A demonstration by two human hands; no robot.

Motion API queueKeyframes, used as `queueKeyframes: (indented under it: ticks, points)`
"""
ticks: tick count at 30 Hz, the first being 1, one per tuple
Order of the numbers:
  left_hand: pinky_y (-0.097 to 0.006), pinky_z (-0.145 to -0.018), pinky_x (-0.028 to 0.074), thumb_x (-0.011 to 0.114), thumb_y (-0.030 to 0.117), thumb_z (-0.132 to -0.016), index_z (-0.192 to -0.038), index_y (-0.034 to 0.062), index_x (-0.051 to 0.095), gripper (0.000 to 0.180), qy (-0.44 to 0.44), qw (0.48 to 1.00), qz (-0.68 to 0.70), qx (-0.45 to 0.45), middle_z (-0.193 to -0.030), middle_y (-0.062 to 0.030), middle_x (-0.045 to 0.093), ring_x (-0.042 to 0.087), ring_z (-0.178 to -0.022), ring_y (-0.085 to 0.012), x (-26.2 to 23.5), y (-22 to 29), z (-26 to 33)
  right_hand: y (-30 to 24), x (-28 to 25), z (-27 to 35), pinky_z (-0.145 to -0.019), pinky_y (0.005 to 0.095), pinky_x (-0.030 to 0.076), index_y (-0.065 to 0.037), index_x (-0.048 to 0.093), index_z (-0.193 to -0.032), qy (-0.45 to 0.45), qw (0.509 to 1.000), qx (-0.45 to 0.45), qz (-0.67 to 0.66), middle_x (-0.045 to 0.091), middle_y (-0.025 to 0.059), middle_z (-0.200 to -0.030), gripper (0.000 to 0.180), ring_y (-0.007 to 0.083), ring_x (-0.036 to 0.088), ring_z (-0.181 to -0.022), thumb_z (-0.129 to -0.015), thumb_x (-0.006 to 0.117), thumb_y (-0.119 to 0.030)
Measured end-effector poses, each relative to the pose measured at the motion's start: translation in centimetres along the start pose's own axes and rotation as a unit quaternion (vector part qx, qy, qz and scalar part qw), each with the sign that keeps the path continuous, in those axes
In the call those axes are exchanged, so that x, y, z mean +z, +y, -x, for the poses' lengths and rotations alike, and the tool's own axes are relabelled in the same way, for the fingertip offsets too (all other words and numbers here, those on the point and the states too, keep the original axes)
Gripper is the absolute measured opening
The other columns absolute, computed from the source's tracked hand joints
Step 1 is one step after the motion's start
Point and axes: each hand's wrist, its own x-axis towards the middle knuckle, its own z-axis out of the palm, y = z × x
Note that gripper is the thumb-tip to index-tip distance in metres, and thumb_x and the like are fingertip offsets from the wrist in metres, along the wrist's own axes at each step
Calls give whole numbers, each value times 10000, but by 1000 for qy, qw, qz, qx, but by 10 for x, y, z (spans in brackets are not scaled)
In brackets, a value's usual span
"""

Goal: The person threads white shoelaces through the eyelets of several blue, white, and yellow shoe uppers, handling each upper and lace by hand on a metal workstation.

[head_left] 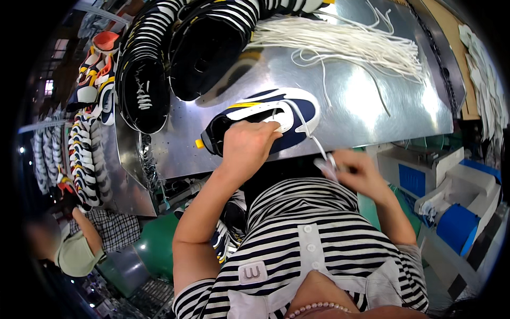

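A shoe upper [305, 109] in navy, white and yellow lies on the metal table just before me, its toe pointing right. My left hand [248, 142] is closed over its opening, fingers pinching near the white tongue; the fingertips are partly hidden. A white shoelace [317, 141] runs from the upper's eyelet area over its side toward me. Off the table's front edge, my right hand [355, 171] grips that lace with bent fingers, slightly blurred. A small yellow tab [200, 143] sticks out at the heel end.
Long nested stacks of shoe uppers [142, 95] stand at the table's far left. A bundle of white laces [340, 42] lies across the back of the metal table [212, 159]. Further left are more piled uppers [82, 159] and a seated person [79, 250]. A grey-and-blue machine [459, 212] stands right.
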Motion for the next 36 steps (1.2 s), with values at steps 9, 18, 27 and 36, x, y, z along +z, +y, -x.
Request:
queueKeyframes:
  ticks: [9, 18, 27, 36]
  points:
    - [-443, -748, 508, 584, 139, -941, -1038, -15, 663, 198, -61, 986, 124, -94, -955, -188, 677, 645, -863, -380, -8, -5, -3, -46, -7, -93, -666, 196, 444, 2, 667, -1036, -47, 967, 41, -247, 691, 27, -806, 163, 63, 576, -702, -922, 667, -114]
    - [-411, -693, 514, 628, 190, -921, -994, 20, 684, 193, -75, 986, 106, -101, -899, -139, 687, 660, -795, -333, -19, 11, -19, -2, 15, -132, -700, 238, 498, -14, 677, -1006, 114, 980, -79, -141, 709, 57, -841, 174, 74, 623, -747, -864, 719, -107]
    - [-431, -667, 502, 616, 213, -925, -962, 25, 667, 199, -78, 978, 135, -138, -813, -166, 655, 647, -750, -355, -1, 4, -24, -3, 20, -145, -659, 244, 518, -15, 662, -993, 217, 959, -147, -106, 728, 90, -837, 182, 125, 668, -700, -864, 727, -127]
    - [-327, -597, 464, 705, 224, -882, -903, 21, 677, 206, -146, 970, 97, -165, -727, -126, 656, 611, -611, -241, 1, 7, -29, 1, 19, -152, -654, 252, 506, -31, 671, -1002, 214, 962, -127, -110, 727, 80, -857, 181, 102, 641, -700, -868, 726, -140]
